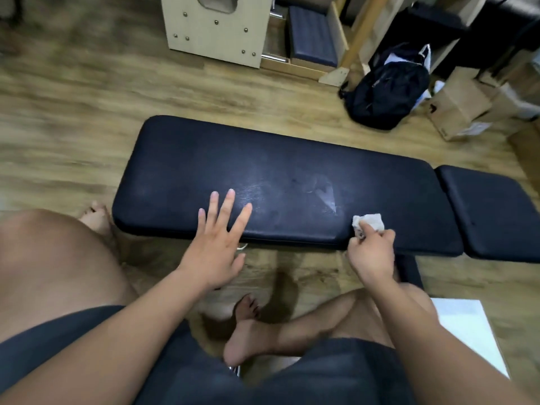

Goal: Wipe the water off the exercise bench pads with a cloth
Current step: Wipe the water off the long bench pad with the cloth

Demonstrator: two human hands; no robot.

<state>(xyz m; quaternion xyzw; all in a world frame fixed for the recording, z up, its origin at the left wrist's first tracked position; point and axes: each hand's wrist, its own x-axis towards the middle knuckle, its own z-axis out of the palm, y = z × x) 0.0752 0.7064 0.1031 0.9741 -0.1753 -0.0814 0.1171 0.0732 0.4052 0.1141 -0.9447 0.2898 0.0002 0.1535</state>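
The left hand [217, 244] lies flat with its fingers [226, 206] straight and spread, fingertips on the near half of the long black padded bench pad [263, 165], palm over the pad's near edge. It holds nothing. The right hand [372, 254] has its fingers curled round a small crumpled white cloth [371, 221]. The cloth sits on the top surface of the long pad, at the near edge, towards the pad's right end. The two hands are well apart.

A pale wet streak [325, 195] shows on the long pad, just beyond and left of the cloth. A short black padded bench pad [493, 211] adjoins the right end of the long pad, with a narrow gap between the two.

The person's bare legs and dark shorts fill the lower frame. The bench stands on a wood-grain plank floor [73, 112]. Beyond the bench, at right, a black fabric backpack [388, 92] rests on the floor beside a brown cardboard box [458, 109]. A pale wooden panel with metal studs [216, 30] stands at top centre
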